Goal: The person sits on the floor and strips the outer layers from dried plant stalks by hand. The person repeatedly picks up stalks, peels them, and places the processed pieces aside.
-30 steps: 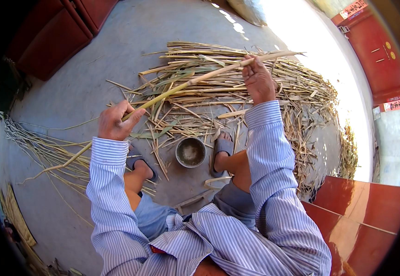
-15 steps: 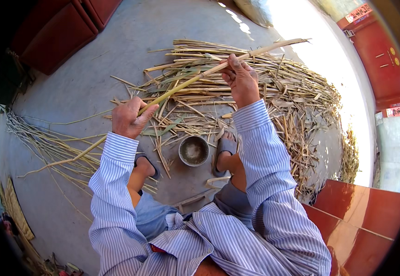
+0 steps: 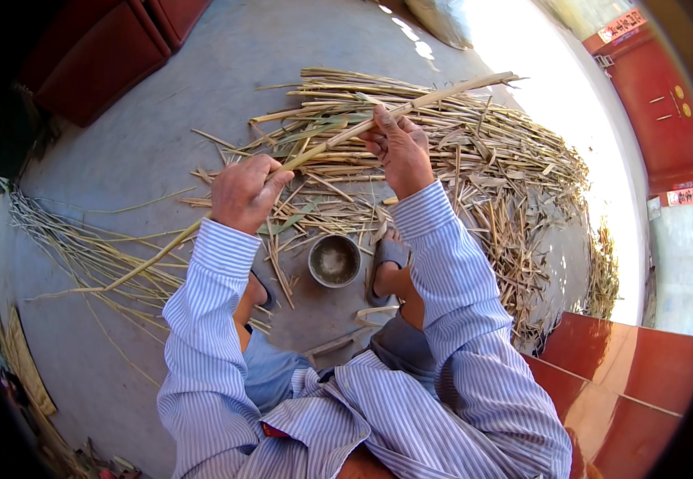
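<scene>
A long, yellowish reed stalk (image 3: 308,156) slants across the view, thin at the lower left and thicker at the upper right. My left hand (image 3: 246,193) is closed in a fist around its middle stretch. Farther up, my right hand (image 3: 400,148) pinches the stalk between thumb and fingers, and a pale split end sticks out beyond it. Beneath my right hand lies a heap of dry stalks (image 3: 514,148) with leaves and husk scraps. A bundle of thinner peeled stems (image 3: 83,239) fans out on the floor at the left.
A dark round bowl (image 3: 335,261) stands on the floor between my feet. Red glossy panels (image 3: 594,359) lie at the lower right, and a dark red sofa-like seat (image 3: 99,60) stands at the upper left. A red door (image 3: 665,104) shows at the far right.
My left hand has slid up and right along the stalk. My right hand has shifted slightly left and down, bringing the hands closer together, and the stalk's upper end has dropped a little.
</scene>
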Demonstrator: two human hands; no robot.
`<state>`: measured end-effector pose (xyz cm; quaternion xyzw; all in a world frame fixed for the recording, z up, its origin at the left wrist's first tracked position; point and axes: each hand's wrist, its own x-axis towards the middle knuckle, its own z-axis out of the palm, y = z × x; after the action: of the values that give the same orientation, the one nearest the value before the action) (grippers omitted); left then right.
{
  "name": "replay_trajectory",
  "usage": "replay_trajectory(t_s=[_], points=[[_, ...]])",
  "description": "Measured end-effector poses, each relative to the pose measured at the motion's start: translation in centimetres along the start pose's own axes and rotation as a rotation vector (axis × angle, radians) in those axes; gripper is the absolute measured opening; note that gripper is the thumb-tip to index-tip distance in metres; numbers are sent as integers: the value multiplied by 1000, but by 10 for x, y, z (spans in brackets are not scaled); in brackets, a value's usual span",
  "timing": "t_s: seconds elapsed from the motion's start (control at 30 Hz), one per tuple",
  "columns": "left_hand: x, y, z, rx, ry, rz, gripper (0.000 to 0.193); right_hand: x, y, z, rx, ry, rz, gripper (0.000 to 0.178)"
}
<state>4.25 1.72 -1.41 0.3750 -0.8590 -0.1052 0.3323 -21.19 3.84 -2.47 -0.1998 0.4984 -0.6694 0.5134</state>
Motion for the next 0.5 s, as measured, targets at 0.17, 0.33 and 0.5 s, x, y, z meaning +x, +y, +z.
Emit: replay_trajectory(t_s=[0.17,0.33,0.5], points=[[-4,6,-7,-59,16,-79,25,20,-27,-39,61,56,-90,21],[-20,0,-20,-116,-65,-121,26,40,-53,-94,128,236,-183,18],[-23,-8,-22,-33,-75,-38,35,43,-49,-118,289,-66,-108,15]])
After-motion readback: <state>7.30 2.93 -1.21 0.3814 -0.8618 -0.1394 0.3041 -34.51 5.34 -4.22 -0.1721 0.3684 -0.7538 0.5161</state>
